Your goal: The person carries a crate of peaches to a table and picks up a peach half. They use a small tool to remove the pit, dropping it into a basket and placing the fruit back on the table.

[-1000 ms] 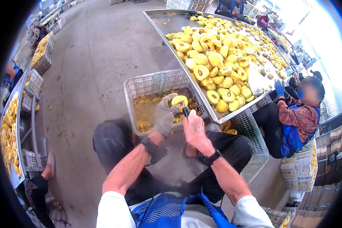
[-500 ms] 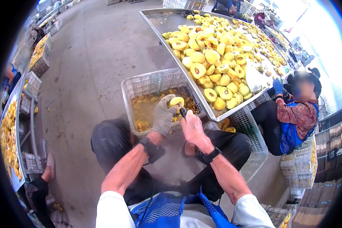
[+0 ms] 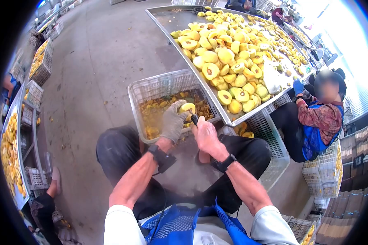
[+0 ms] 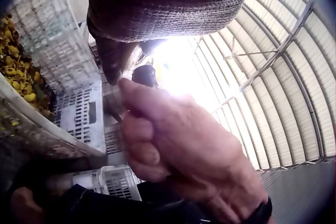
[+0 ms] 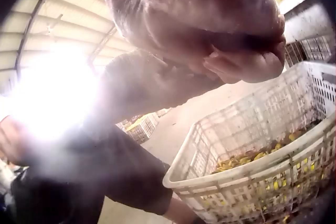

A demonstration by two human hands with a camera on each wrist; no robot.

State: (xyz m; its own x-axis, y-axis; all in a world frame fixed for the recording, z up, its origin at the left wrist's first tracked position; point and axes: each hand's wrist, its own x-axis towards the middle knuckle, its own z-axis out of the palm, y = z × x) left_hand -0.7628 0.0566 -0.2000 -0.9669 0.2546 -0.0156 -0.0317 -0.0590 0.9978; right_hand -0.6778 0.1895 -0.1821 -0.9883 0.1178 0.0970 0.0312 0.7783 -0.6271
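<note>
My left hand (image 3: 173, 124), in a grey knit glove, holds a yellow peach half (image 3: 187, 108) above the scrap crate, its cut face with a brown centre turned up. In my bare right hand (image 3: 207, 135) is a short tool with a black handle (image 3: 194, 119), its tip at the near edge of the peach half. The tool's working end is hidden by the fruit. From the left wrist, the right hand's curled fingers (image 4: 140, 140) show around the black handle (image 4: 144, 75), close below the glove (image 4: 168, 22).
A white plastic crate (image 3: 137, 104) with peach scraps stands between my knees and the metal table (image 3: 196, 72), which bears many peach halves (image 3: 231, 55). Another crate (image 3: 270, 132) is under the table's corner. A seated person (image 3: 321, 118) works at right; another table (image 3: 17, 147) of fruit is at left.
The view has shifted slightly, so the table and crate sit further left. Both hands stay together over the crate, the peach half turned a little and the tool still at its edge.
</note>
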